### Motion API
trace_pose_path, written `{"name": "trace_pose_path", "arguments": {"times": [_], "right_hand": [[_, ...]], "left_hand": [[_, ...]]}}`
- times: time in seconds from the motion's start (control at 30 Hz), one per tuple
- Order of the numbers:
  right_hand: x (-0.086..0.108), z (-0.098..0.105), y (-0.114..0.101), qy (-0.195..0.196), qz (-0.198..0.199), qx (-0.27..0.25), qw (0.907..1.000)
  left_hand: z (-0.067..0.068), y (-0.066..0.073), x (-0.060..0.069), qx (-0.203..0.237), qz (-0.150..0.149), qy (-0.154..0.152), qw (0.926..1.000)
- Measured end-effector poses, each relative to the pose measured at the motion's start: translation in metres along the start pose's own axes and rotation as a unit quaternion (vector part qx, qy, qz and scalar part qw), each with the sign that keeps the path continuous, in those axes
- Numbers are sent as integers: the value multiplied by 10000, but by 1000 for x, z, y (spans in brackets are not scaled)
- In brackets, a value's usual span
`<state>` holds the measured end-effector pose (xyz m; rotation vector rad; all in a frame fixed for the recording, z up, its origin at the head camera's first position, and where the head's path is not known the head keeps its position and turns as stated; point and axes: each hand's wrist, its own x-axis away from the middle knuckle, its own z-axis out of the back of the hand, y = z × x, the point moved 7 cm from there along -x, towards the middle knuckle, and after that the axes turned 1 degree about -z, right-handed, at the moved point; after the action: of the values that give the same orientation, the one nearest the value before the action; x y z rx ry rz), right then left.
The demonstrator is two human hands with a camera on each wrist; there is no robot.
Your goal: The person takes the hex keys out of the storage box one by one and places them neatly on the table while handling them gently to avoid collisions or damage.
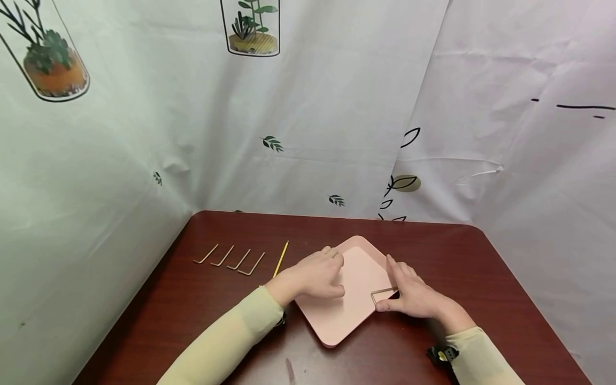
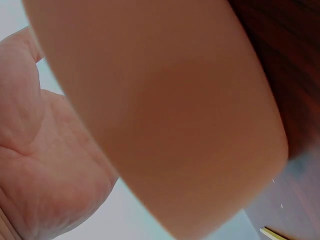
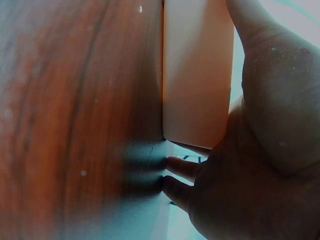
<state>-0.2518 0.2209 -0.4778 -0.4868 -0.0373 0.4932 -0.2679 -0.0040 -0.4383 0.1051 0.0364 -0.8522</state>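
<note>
A pink rectangular tray [image 1: 358,272] lies at an angle on the table, between both hands. My left hand [image 1: 315,275] reaches over its left side, fingers bent and knuckles up. Whatever is under those fingers is hidden. The left wrist view has the palm [image 2: 55,165] beside the tray's wall [image 2: 190,100]. My right hand [image 1: 409,291] rests round the tray's right corner, its fingers fairly straight. An L-shaped hex key [image 1: 382,291] sits in that corner, one end close to the thumb. In the right wrist view, fingertips of the right hand [image 3: 240,170] reach down beside the tray wall [image 3: 197,75].
On the left half of the dark red-brown table [image 1: 212,310], several L-shaped hex keys [image 1: 239,259] lie in a row. A yellow pencil [image 1: 281,259] lies between them and the tray. Pale printed curtains [image 1: 308,107] hang behind and at both sides.
</note>
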Motion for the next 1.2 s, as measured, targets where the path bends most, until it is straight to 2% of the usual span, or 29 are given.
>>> {"name": "trace_pose_path", "arguments": {"times": [0.4,0.77,0.97,1.2], "right_hand": [[0,1,-1,-9,84,68,9999],[1,2,-4,20,146,124,9998],[0,2,-3,30,174,157,9997],[0,2,-3,32,166,152,9997]], "left_hand": [[-7,5,-17,-15,75,-182,9998],[-12,16,-34,-119,-218,-232,9994],[-14,14,-41,-84,-67,-431,9990],[-15,10,-42,-53,101,-609,9981]]}}
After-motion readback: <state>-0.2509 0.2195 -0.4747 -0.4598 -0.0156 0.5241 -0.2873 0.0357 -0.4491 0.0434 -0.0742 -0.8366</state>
